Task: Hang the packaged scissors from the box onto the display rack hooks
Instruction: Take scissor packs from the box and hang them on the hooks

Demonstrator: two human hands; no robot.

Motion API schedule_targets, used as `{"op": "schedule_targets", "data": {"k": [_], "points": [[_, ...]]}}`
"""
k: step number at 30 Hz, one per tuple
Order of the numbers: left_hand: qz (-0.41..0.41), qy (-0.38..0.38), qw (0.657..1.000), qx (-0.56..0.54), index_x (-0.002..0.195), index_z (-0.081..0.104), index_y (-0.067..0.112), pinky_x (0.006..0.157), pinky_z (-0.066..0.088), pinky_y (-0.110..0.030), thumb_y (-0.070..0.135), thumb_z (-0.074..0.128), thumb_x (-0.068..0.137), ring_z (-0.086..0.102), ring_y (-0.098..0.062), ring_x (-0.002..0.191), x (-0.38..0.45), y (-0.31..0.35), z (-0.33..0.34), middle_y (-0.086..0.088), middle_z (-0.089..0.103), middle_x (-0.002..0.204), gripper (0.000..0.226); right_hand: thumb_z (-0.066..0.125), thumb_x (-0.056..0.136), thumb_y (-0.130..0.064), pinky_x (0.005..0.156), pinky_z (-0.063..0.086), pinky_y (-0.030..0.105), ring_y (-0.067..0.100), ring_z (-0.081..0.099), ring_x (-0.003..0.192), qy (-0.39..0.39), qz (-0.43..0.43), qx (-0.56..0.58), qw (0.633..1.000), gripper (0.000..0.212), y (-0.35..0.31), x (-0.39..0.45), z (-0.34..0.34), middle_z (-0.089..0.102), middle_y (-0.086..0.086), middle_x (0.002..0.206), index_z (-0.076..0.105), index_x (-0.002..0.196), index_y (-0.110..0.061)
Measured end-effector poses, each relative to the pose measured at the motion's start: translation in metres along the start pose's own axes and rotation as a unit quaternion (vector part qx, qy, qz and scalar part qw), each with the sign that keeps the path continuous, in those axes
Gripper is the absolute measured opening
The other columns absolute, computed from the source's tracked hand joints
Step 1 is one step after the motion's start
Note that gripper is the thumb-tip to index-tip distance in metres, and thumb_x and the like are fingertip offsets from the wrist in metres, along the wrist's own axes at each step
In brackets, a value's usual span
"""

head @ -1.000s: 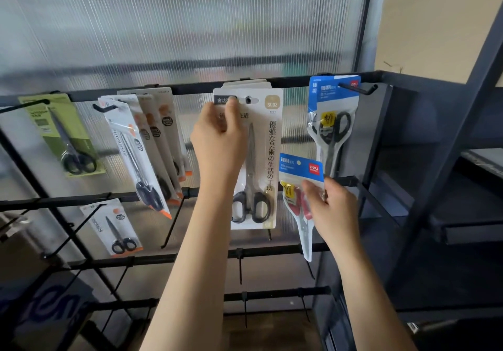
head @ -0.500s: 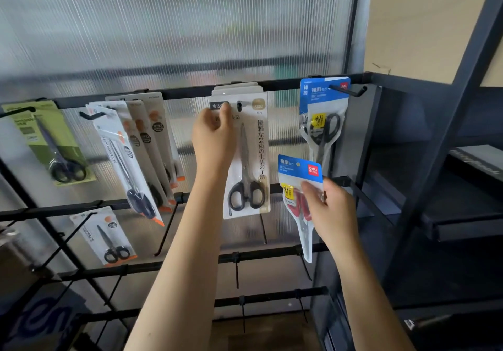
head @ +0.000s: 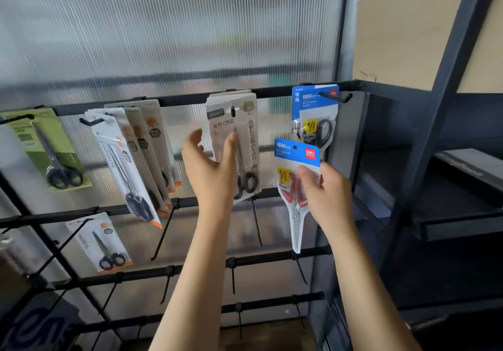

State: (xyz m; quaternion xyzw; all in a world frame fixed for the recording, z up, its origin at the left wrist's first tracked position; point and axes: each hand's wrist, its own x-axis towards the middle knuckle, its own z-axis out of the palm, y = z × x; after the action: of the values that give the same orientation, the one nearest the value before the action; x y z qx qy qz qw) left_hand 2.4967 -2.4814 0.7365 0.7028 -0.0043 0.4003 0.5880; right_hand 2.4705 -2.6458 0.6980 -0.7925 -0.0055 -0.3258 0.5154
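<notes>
Soft daylight through the ribbed panel [head: 168, 32], blurred, edges bowed.

Red-handled scissors pack [head: 295, 184] in right hand [head: 325, 195]

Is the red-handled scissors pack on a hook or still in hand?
In hand. The right hand pinches the red-handled pack below its blue header; no hook passes through its hang hole.

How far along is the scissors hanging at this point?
Done: several packs hang on the top rail, among them the beige pack and a blue pack; the left hand is open beside the beige one. In hand: the right hand pinches a blue-topped pack with red handles, not yet hooked. Left: hanging it; the box is out of view.
</notes>
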Motion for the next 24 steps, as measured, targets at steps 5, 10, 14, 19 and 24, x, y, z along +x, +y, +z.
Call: {"op": "schedule_targets", "data": {"k": [5, 10, 14, 19, 24], "points": [[0.189, 0.028, 0.980, 0.062, 0.122, 0.051, 0.000, 0.101, 0.035, -0.025, 0.015, 0.060, 0.085, 0.050, -0.023, 0.118, -0.004, 0.010, -0.002, -0.013, 0.055, 0.124, 0.041, 0.049, 0.098, -0.016, 0.055, 0.042, 0.004, -0.007, 0.058, 0.076, 0.011, -0.017, 0.058, 0.998, 0.017, -0.016, 0.017, -0.015, 0.063, 0.001, 0.100, 0.058, 0.108, -0.006], [0.234, 0.005, 0.970, 0.070, 0.119, 0.057, 0.004, 0.099, 0.035, -0.017, 0.011, 0.056, 0.089, 0.052, -0.017, 0.116, -0.001, 0.022, 0.003, -0.004, 0.060, 0.121, 0.031, 0.051, 0.097, -0.019, 0.059, 0.042, 0.005, -0.015, 0.058, 0.072, 0.102, -0.029, 0.131, 0.986, 0.007, -0.031, 0.044, -0.035, 0.062, -0.009, 0.090, 0.056, 0.101, -0.016], [0.211, 0.003, 0.976, 0.045, 0.121, 0.058, 0.007, 0.097, 0.040, -0.025, 0.015, 0.053, 0.092, 0.055, -0.017, 0.112, -0.004, 0.027, 0.007, 0.006, 0.059, 0.115, 0.030, 0.054, 0.095, -0.028, 0.059, 0.044, 0.012, -0.008, 0.061, 0.072, 0.119, -0.020, 0.135, 0.983, 0.016, -0.033, 0.063, -0.045, 0.067, -0.006, 0.087, 0.060, 0.094, -0.014], [0.202, -0.001, 0.979, 0.029, 0.122, 0.056, 0.010, 0.095, 0.040, -0.023, 0.016, 0.050, 0.092, 0.055, -0.015, 0.111, -0.006, 0.024, 0.010, 0.010, 0.058, 0.115, 0.031, 0.056, 0.093, -0.029, 0.064, 0.050, 0.024, 0.001, 0.064, 0.076, 0.142, -0.028, 0.166, 0.975, 0.017, -0.035, 0.064, -0.044, 0.067, -0.007, 0.084, 0.062, 0.090, -0.013], [0.206, 0.006, 0.978, 0.028, 0.120, 0.057, 0.011, 0.092, 0.043, -0.028, 0.016, 0.050, 0.091, 0.057, -0.017, 0.105, -0.004, 0.023, 0.009, 0.013, 0.057, 0.113, 0.030, 0.055, 0.095, -0.024, 0.063, 0.047, 0.015, -0.002, 0.066, 0.080, 0.151, -0.011, 0.222, 0.963, 0.009, -0.036, 0.062, -0.046, 0.068, -0.007, 0.089, 0.060, 0.088, -0.021]]}}
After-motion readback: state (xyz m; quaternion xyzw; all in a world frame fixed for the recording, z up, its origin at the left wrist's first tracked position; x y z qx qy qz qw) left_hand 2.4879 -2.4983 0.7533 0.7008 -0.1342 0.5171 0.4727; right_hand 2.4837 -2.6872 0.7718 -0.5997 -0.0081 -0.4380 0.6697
